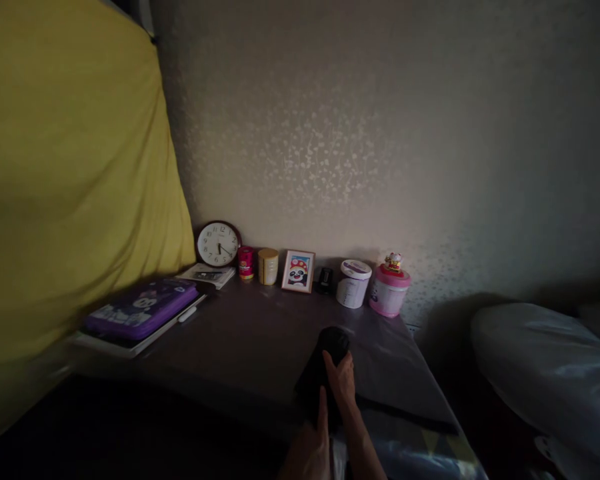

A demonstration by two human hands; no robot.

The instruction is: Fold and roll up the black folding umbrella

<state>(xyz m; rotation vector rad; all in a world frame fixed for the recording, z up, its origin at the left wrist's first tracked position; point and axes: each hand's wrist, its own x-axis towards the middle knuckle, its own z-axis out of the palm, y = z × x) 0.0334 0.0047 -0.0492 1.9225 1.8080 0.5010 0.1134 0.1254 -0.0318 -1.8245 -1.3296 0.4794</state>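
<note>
A long black object (pixel 311 381) with a rounded upper end is held over the near part of the table; its kind is lost in the dim light. My right hand (pixel 346 380) wraps round its right side, thumb lying along the top. Lower down, my left hand (pixel 311 448) is at the near end of the same object, its index finger stretched up against it. The other left fingers are blurred and partly hidden. Between my wrists, a pale strip (pixel 339 457) shows at the bottom edge.
Along the wall stand a clock (pixel 219 244), a red can (pixel 246 263), a yellow canister (pixel 269 267), a framed panda picture (pixel 298 271), a small black item (pixel 325 279), a white tub (pixel 353 284) and a pink tub (pixel 389 291) bearing a figurine (pixel 394 262). A purple case (pixel 143 310) lies left.
</note>
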